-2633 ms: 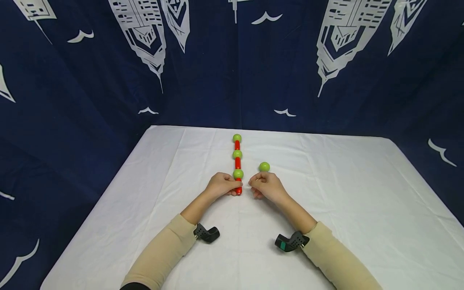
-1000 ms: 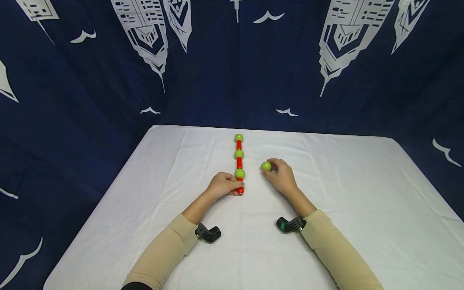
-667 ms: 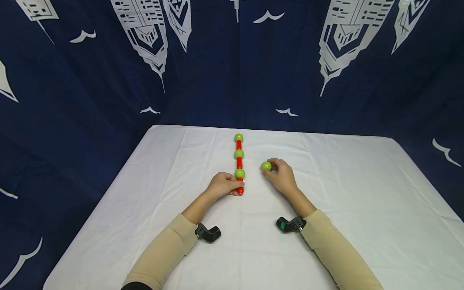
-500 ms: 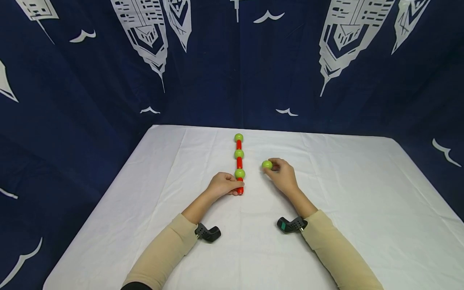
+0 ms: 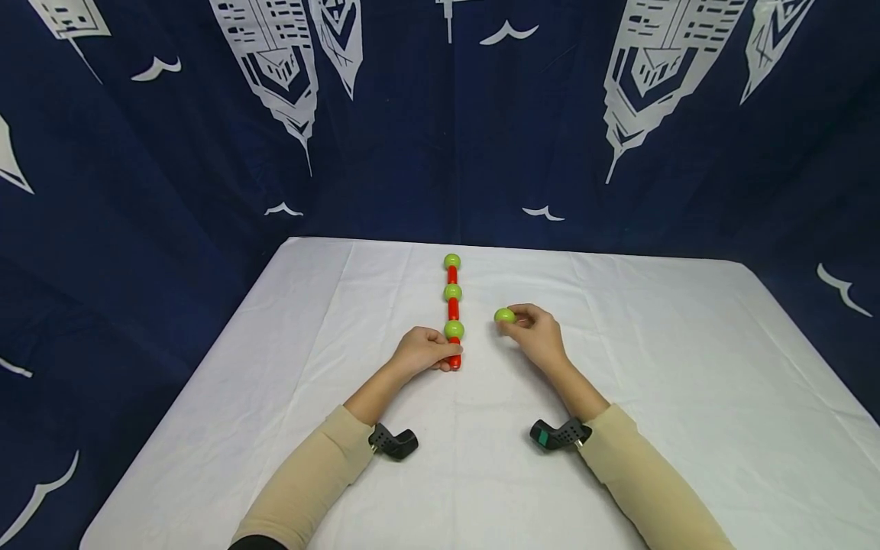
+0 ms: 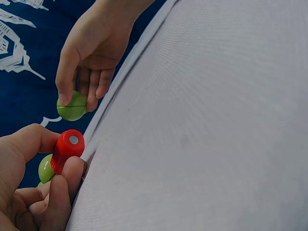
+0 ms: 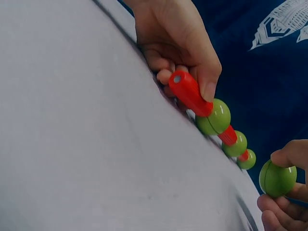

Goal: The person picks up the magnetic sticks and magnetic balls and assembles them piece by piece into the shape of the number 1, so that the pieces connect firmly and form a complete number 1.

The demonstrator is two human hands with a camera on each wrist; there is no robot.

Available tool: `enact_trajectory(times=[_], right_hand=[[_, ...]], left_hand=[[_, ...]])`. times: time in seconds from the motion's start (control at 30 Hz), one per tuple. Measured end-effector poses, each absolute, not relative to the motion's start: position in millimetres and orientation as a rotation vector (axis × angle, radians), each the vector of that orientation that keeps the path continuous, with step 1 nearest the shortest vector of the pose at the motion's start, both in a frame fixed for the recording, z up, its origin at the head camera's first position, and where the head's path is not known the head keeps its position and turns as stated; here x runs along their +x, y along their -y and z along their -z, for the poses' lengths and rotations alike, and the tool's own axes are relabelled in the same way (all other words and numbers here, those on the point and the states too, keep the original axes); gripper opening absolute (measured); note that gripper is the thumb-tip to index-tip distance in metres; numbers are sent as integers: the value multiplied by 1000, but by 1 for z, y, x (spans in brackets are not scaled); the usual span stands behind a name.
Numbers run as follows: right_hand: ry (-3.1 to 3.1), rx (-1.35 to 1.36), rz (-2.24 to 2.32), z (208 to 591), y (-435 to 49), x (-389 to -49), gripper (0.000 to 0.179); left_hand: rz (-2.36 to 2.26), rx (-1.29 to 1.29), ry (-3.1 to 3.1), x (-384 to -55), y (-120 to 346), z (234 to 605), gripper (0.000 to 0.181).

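Green balls and red rods alternate in a straight chain, from a far ball [image 5: 451, 262] through a middle ball [image 5: 452, 292] to a near ball [image 5: 454, 329]. A red rod [image 5: 454, 362] forms its near end; my left hand [image 5: 421, 350] holds that rod between thumb and fingers. In the left wrist view, the rod's free end [image 6: 73, 140] carries a small pale disc. To the chain's right, my right hand [image 5: 539, 336] pinches a loose green ball [image 5: 504, 315], which a seam line circles in the right wrist view. Ball and chain stand apart.
A white cloth [image 5: 660, 382] covers the table under both arms. Behind it hangs a dark blue curtain [image 5: 522, 137] with white building and bird prints. Black wrist cameras [image 5: 394, 442] sit at both sleeve cuffs.
My right hand has gone from beside the chain's near end, away and rightward, to the loose ball and taken hold of it. Lately the ball shifted slightly back toward me. My left hand stays put.
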State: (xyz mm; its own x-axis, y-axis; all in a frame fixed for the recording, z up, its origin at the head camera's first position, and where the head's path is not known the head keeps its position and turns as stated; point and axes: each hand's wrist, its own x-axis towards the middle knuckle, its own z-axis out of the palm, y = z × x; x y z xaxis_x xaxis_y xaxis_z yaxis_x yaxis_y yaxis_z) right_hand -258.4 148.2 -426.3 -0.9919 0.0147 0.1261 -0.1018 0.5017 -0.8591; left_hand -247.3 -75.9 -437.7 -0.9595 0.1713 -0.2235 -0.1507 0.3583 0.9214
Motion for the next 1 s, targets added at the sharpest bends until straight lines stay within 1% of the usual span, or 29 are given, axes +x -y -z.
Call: enact_trajectory(times=[0.37,0.63,1.0], right_hand=[[2631,1,-1683,423,-137,-245,36],[2566,-70,-1944,419,-126,-232,35],[2577,-71,-1993,416,-116,-219,36]], left_hand=[[-1640,17,-2339,-247,76,436,22],[-1625,22,-2352,-247,76,437,22],[-1638,41,-2346,-246,76,435,22]])
